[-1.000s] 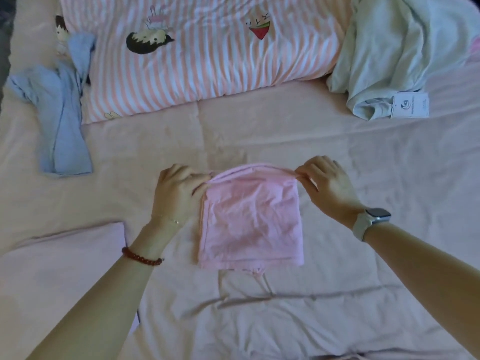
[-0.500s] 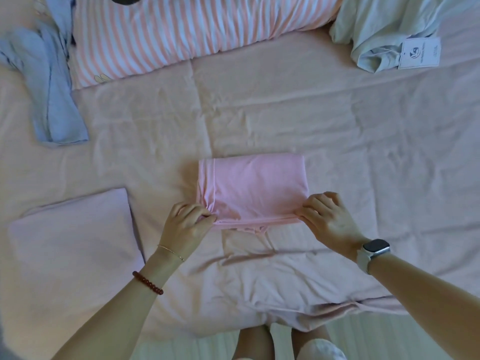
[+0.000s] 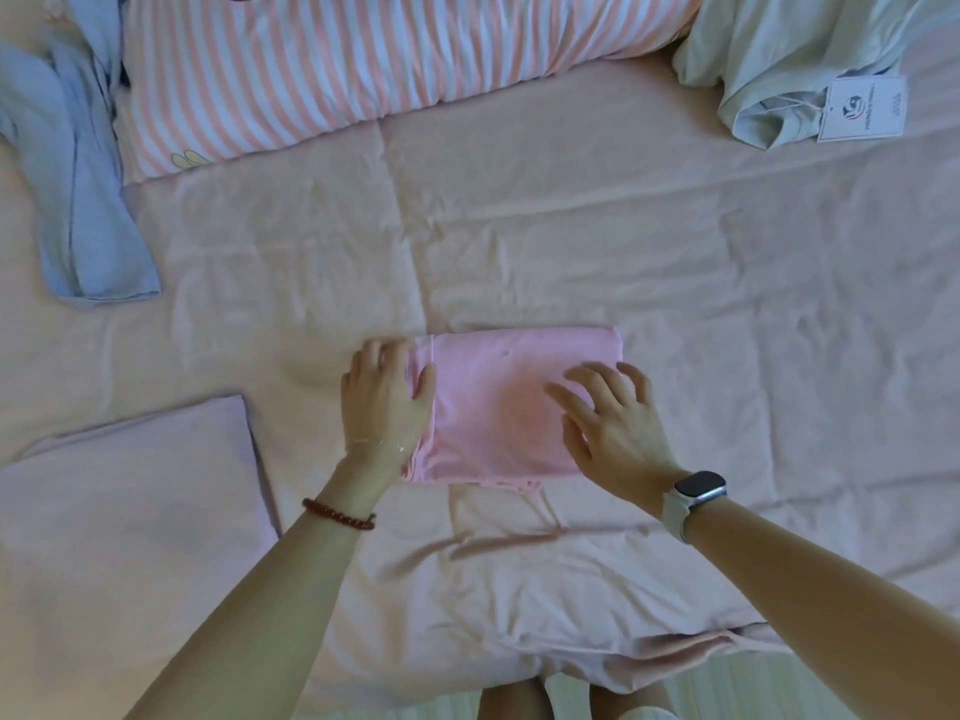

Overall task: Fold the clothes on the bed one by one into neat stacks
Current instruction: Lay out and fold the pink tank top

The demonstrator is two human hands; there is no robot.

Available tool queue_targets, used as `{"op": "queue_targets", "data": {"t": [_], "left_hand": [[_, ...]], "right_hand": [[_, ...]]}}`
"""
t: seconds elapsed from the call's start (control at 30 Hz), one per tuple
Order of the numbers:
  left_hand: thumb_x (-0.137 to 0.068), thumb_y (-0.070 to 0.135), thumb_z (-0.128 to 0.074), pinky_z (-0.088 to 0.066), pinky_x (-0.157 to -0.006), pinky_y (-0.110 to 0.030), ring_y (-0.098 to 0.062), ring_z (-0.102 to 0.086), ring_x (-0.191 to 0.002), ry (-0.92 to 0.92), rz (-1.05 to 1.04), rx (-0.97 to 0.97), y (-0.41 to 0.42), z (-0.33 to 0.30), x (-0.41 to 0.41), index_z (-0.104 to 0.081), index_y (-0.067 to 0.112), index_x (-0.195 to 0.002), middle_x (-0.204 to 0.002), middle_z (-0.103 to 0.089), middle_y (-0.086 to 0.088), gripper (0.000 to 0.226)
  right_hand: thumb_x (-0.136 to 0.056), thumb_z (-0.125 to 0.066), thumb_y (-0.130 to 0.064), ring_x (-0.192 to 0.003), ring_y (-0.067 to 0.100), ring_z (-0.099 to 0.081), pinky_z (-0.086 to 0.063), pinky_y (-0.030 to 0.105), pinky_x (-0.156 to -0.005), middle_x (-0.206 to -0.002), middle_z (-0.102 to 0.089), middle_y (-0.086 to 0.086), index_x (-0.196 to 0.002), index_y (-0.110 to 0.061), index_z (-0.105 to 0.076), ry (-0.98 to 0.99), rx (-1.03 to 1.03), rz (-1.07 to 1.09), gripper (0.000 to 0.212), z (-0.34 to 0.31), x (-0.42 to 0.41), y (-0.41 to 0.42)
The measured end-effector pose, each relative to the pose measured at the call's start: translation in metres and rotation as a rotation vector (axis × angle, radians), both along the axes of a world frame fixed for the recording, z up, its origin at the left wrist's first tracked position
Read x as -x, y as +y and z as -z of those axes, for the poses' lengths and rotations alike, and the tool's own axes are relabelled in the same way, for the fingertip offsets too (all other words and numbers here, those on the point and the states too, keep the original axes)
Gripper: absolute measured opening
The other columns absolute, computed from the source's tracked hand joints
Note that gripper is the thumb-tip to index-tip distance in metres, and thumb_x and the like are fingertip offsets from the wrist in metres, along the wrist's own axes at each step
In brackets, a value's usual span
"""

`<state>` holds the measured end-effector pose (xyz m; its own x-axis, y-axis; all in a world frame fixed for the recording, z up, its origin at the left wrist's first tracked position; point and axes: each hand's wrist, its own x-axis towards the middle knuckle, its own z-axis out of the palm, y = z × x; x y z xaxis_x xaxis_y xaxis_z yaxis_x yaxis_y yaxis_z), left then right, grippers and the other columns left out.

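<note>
Soft, rather dim daylight is lying evenly over the bed sheet (image 3: 571, 241), with a warm pink tint. Only weak shadows are sitting in the creases. No glare is showing. The right hand (image 3: 618, 433) is looking slightly smeared by motion. The wide lens is bending the corners, and fine detail is looking soft everywhere.

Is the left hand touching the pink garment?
Touching. The head view shows the left hand lying flat over the pink garment's left edge, fingers straight.
</note>
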<state>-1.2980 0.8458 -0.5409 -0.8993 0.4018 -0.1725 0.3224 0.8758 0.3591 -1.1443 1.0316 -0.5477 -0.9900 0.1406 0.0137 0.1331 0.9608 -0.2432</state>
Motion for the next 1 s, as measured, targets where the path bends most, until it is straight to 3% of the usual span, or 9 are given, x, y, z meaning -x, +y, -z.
{"op": "queue_targets", "data": {"t": [0.13, 0.33, 0.4, 0.47, 0.5, 0.53, 0.7, 0.9, 1.0], "left_hand": [[-0.086, 0.032, -0.06, -0.039, -0.091, -0.038, -0.03, -0.047, -0.114, -0.227, -0.211, 0.091, 0.033, 0.015, 0.019, -0.061, 0.006, -0.114, -0.12, -0.05, -0.014, 0.039], [-0.094, 0.021, -0.045, -0.04, -0.079, -0.037, -0.034, -0.052, -0.102, -0.167, -0.047, 0.27, 0.025, 0.016, 0.022, -0.067, 0.006, -0.106, -0.107, -0.058, -0.02, 0.028], [-0.092, 0.016, -0.05, -0.04, -0.069, -0.032, -0.04, -0.052, -0.086, -0.241, -0.162, 0.09, 0.021, 0.014, 0.029, -0.066, -0.002, -0.089, -0.092, -0.059, -0.028, 0.024], [-0.088, 0.012, -0.057, -0.04, -0.054, -0.024, -0.001, -0.053, -0.077, -0.461, -0.477, -0.261, 0.014, 0.015, 0.041, -0.043, 0.002, -0.072, -0.076, -0.026, -0.012, 0.023], [-0.088, 0.01, -0.057, -0.042, -0.046, -0.02, -0.007, -0.059, -0.066, -0.64, -0.708, -0.466, 0.011, 0.013, 0.045, -0.068, 0.018, -0.095, -0.072, -0.065, 0.007, 0.015], [-0.089, 0.008, -0.056, -0.044, -0.042, -0.018, -0.009, -0.057, -0.063, -0.791, -0.919, -0.599, 0.008, 0.014, 0.049, -0.067, 0.0, -0.086, -0.065, -0.061, -0.01, 0.014], [-0.089, 0.003, -0.051, -0.046, -0.052, -0.024, -0.017, -0.056, -0.057, -0.884, -1.237, -0.672, 0.007, 0.027, 0.047, -0.056, 0.01, -0.076, -0.065, -0.058, -0.002, 0.016], [-0.091, 0.041, -0.053, -0.04, -0.072, -0.033, -0.021, -0.048, -0.08, -0.824, -0.839, -0.579, 0.009, 0.028, 0.048, -0.053, 0.015, -0.077, -0.083, -0.054, -0.008, 0.029], [-0.085, 0.029, -0.066, -0.045, -0.074, -0.033, -0.024, -0.055, -0.086, -0.911, -0.551, -0.478, 0.01, 0.025, 0.039, -0.063, 0.01, -0.088, -0.089, -0.06, -0.01, 0.019]], "right_hand": [[-0.082, -0.036, -0.025, -0.123, 0.04, -0.048, -0.027, 0.071, -0.096, -0.136, -0.05, 0.02, -0.128, -0.017, -0.057, -0.212, -0.025, 0.042, 0.051, 0.011, 0.037, -0.014], [-0.089, -0.032, -0.032, -0.127, 0.041, -0.044, -0.029, 0.071, -0.093, -0.141, -0.044, 0.02, -0.134, -0.018, -0.051, -0.382, -0.01, 0.061, 0.051, 0.032, 0.036, -0.022], [-0.089, -0.032, -0.032, -0.128, 0.041, -0.043, -0.028, 0.072, -0.093, -0.142, -0.043, 0.019, -0.135, -0.018, -0.05, -0.393, -0.006, 0.068, 0.051, 0.035, 0.035, -0.021], [-0.089, -0.032, -0.034, -0.128, 0.04, -0.042, -0.027, 0.072, -0.093, -0.142, -0.042, 0.019, -0.136, -0.019, -0.049, -0.404, -0.004, 0.074, 0.052, 0.035, 0.035, -0.019], [-0.089, -0.032, -0.035, -0.128, 0.04, -0.042, -0.027, 0.072, -0.093, -0.142, -0.042, 0.019, -0.136, -0.019, -0.049, -0.415, -0.002, 0.071, 0.053, 0.034, 0.034, -0.019], [-0.088, -0.031, -0.036, -0.128, 0.04, -0.042, -0.027, 0.072, -0.093, -0.142, -0.042, 0.019, -0.136, -0.019, -0.048, -0.425, 0.0, 0.066, 0.053, 0.033, 0.034, -0.019], [-0.089, -0.027, -0.038, -0.133, 0.039, -0.035, -0.023, 0.072, -0.096, -0.147, -0.035, 0.017, -0.139, -0.022, -0.044, -0.501, 0.027, 0.065, 0.055, 0.029, 0.036, -0.021], [-0.092, -0.029, -0.033, -0.138, 0.04, -0.025, -0.016, 0.069, -0.101, -0.151, -0.026, 0.018, -0.142, -0.022, -0.039, -0.493, 0.092, 0.094, 0.052, 0.022, 0.032, -0.022], [-0.094, -0.036, -0.029, -0.142, 0.035, -0.014, -0.008, 0.061, -0.106, -0.155, -0.016, 0.014, -0.145, -0.023, -0.032, -0.448, 0.146, 0.166, 0.051, 0.023, 0.019, -0.027]]}}
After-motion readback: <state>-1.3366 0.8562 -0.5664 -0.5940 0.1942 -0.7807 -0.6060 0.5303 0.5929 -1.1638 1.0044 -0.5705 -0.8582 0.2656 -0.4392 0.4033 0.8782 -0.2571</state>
